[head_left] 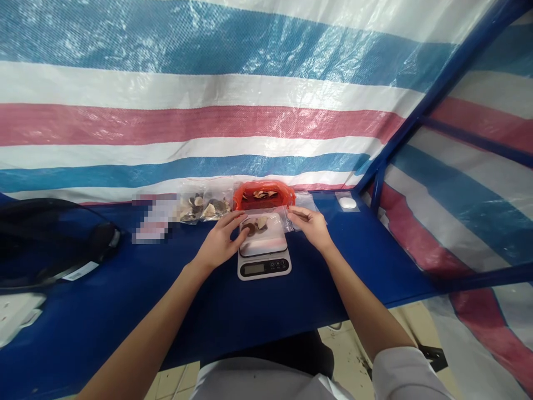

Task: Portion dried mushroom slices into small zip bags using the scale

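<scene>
A clear plastic bag (272, 220) with a few brown and pale dried slices (261, 224) in it lies over the platform of a white kitchen scale (283, 270). My left hand (220, 241) grips the bag's left side, thumb beside the dark slices and fingers at the upper edge. At the upper right corner, my right hand (311, 225) pinches the plastic between thumb and fingers. The scale's display (254, 269) shows no digits that I can read. Right behind the bag stands a red basket (286, 195) with more dried slices inside.
Two filled clear bags (191, 210) of dried slices lie left of the basket, near a blurred packet (156, 219). A small bag with a white round item (347, 203) is at the right. Black headphones (104, 241) and a white device (19, 314) occupy the blue table's (258, 311) left side.
</scene>
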The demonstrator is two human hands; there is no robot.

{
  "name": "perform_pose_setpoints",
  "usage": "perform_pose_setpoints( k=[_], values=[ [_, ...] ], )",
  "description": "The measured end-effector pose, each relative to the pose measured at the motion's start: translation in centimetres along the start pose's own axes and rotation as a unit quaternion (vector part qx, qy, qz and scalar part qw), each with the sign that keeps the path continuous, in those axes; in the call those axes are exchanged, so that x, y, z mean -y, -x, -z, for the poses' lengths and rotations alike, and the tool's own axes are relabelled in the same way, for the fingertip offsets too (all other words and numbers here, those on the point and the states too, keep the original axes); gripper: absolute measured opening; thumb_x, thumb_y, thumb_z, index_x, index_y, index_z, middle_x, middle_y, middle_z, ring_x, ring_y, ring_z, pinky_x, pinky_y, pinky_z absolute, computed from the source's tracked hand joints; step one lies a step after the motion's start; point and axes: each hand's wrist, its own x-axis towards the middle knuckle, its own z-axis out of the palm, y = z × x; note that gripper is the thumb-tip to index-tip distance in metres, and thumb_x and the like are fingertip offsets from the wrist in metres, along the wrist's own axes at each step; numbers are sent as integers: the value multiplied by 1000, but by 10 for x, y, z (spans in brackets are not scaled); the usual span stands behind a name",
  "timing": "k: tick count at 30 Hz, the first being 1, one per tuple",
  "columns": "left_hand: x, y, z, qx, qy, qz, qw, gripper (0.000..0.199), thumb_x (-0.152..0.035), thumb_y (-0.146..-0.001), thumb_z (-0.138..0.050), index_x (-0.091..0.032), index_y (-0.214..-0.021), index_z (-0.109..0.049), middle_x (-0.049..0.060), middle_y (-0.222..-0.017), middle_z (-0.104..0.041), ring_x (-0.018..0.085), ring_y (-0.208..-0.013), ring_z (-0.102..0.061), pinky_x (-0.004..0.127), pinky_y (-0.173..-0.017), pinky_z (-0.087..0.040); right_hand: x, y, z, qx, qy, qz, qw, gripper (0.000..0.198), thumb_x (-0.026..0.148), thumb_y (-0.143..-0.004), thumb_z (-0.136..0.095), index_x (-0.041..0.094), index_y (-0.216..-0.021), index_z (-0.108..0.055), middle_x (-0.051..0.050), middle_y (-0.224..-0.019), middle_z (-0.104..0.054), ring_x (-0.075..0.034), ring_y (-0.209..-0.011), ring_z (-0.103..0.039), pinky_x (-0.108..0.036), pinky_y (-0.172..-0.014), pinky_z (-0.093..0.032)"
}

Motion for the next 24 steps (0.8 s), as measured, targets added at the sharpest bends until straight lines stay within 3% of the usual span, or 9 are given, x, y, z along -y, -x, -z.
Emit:
perform_pose_setpoints(
  k=[9,14,18,24],
  values=[
    [-1,-5,-13,52,1,-2,999,51,-49,-97,-51,-17,-135,-61,14,-142,-62,29,-132,-58,46,-115,-46,6,-9,-5,23,-55,-13,998,44,49,-66,-86,18,-97,-81,-7,-107,-80,-28,-106,-73,-45,-105,-55],
    [-2,-7,-14,45,-4,-8,999,52,-50,-96,-53,-18,-136,-62,14,-139,-63,30,-130,-59,48,-114,-47,11,-14,-6,31,-58,-26,997,41,45,-64,-87,18,-95,-81,-6,-100,-80,-25,-91,-75,-41,-88,-62],
    [-9,-17,-16,30,1,-20,999,55,-49,-93,-59,-20,-140,-58,14,-139,-63,31,-131,-59,49,-114,-47,26,-18,-10,58,-31,19,998,37,42,-68,-85,18,-95,-81,-6,-100,-80,-23,-87,-75,-37,-80,-63],
    [-25,-41,-21,47,6,-19,999,94,-50,-78,-78,-14,-154,-37,19,-153,-50,35,-142,-47,51,-118,-40,50,-29,-24,121,-18,97,988,23,34,-74,-79,21,-94,-81,-5,-99,-80,-24,-96,-75,-38,-88,-62]
  ],
)
